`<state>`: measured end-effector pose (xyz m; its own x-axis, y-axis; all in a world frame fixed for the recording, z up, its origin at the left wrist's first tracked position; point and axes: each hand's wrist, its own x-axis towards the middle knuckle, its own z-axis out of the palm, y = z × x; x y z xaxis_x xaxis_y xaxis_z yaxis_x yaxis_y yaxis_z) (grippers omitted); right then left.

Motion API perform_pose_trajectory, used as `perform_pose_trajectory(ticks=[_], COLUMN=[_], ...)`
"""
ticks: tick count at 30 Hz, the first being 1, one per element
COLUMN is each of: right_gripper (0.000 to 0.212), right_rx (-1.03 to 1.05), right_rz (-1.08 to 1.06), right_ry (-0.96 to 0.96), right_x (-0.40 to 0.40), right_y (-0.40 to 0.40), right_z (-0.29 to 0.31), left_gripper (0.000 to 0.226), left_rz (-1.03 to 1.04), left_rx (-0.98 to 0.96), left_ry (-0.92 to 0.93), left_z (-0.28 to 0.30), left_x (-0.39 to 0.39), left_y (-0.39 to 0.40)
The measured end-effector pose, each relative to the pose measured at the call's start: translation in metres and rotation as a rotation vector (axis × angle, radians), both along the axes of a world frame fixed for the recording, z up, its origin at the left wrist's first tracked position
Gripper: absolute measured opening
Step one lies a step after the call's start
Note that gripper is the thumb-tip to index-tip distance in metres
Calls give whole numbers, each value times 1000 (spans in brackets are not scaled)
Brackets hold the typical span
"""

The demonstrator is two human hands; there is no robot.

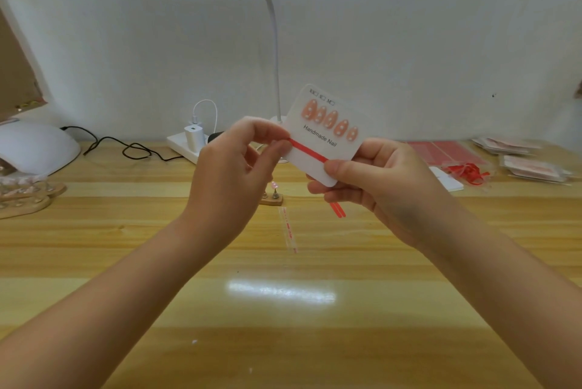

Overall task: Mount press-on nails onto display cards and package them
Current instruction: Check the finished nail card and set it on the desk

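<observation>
A white display card (338, 124) printed "Handmade Nail" is held up above the wooden table, tilted. It carries a row of several peach press-on nails (330, 119). A thin red strip (308, 151) crosses the card below the print. My left hand (239, 165) pinches the strip's left end at the card's edge. My right hand (368, 187) grips the card's lower right corner with the thumb on the strip. Two red strip ends (337, 210) hang below my right hand.
A clear peeled strip (289, 229) lies on the wooden table (283, 341). A small nail stand (272, 196) is behind my hands. A nail lamp (34, 146), wooden stands (28, 196), power strip (185, 144), desk lamp (274, 58), packaged cards (532, 165) and red scraps (469, 173) surround.
</observation>
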<state>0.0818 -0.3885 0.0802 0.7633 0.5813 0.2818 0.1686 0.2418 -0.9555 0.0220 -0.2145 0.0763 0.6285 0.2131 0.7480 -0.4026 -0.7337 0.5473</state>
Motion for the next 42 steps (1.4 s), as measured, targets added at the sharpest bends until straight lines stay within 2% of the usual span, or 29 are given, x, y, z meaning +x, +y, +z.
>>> perform_pose_trajectory(ticks=[5, 8, 10, 13, 19, 24, 27, 33, 36, 39, 42], right_gripper=[19, 21, 22, 21, 17, 9, 12, 18, 14, 15, 7], right_rx=[-81, -184, -272, -343, -391, -399, -362, -287, -334, -464, -463], right_rz=[-122, -169, -207, -223, -137, 13, 113, 237, 107, 12, 28], right_ry=[-113, -163, -231, -254, -173, -99, -8, 163, 57, -128, -131], right_x=[6, 13, 18, 22, 25, 32, 36, 41, 33, 27, 29], right_y=[2, 2, 2, 3, 5, -1, -3, -9, -2, 7, 8], right_z=[-9, -21, -31, -46, -65, -69, -71, -71, -71, -74, -76], left_gripper=[12, 23, 29, 17, 9, 18, 21, 22, 17, 33, 22], left_rz=[-52, -100, -114, -134, -242, -309, -336, -418, -429, -376, -373], left_rx=[-90, -321, -423, -406, -404, -362, -325, -419, -485, -437, -452], left_ry=[121, 222, 354, 478, 498, 592, 634, 721, 670, 595, 592], left_z=[-11, -24, -36, -54, -70, -76, -72, -67, -70, -73, -76], left_x=[8, 14, 18, 23, 25, 29, 29, 27, 27, 27, 29], left_y=[1, -3, -5, -8, -8, -4, 0, 5, 2, -2, -1])
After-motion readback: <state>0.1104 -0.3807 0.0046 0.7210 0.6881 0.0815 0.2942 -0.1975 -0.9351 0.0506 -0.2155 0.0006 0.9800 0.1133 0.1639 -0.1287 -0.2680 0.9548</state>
